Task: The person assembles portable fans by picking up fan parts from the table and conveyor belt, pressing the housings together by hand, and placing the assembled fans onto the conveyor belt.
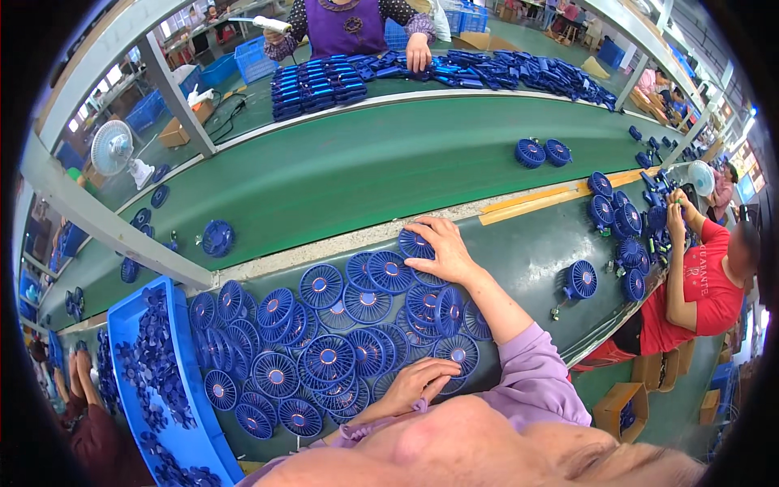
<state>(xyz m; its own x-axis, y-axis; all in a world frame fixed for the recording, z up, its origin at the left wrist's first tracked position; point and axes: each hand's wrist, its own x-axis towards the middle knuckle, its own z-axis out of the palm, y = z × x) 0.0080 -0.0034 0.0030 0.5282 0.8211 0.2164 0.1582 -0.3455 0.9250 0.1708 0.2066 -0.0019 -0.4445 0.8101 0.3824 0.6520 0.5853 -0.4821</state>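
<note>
Many round blue fan grilles lie spread and overlapping on the green table before me. My right hand reaches to the table's far edge, its thumb and fingers closed around a blue fan grille. Nearer to me, my left hand has its fingers bent over the near-left rim of another grille. What lies under its palm is hidden. To the left, a blue tray holds many small dark-blue bladed parts.
Beyond the table runs a green conveyor belt carrying fan heads. A metal post rises at left. Across the belt, a person in purple handles piled blue parts. At right, a person in red works beside more fan heads.
</note>
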